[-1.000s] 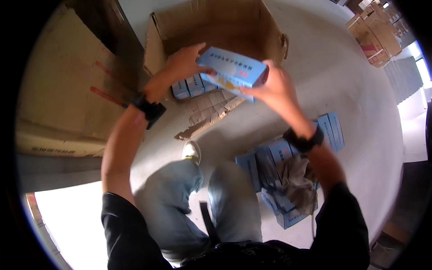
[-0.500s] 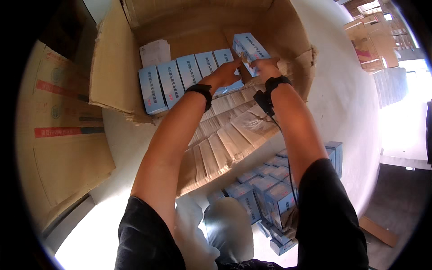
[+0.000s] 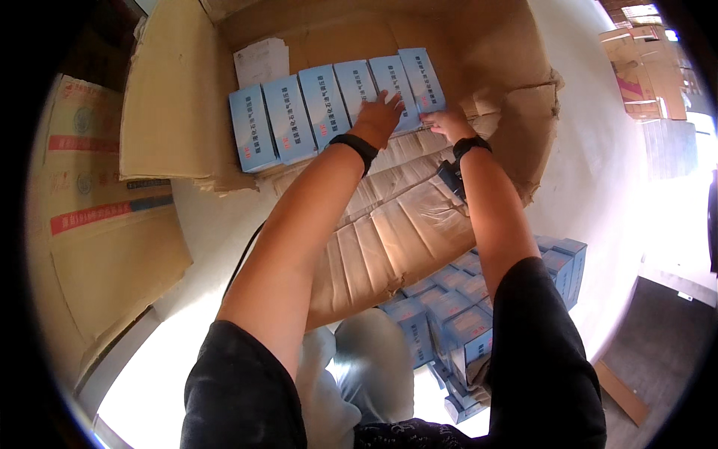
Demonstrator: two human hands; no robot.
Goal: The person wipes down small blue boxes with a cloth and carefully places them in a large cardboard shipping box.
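Floor (image 3: 598, 194): pale, smooth, washed out by glare at right and lower left. Large carton (image 3: 97, 277): brown, red-banded, at left. Cardboard boxes (image 3: 643, 75): stacked, upper right. Grey sheet (image 3: 668, 146): beside them, pale. Dark surface (image 3: 673, 352): lower right, a brown strip (image 3: 621, 393) along its edge. Light: strong, source unclear.

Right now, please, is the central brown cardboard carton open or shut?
The carton is open: its front flap spreads outward, and blue rectangular boxes show inside.
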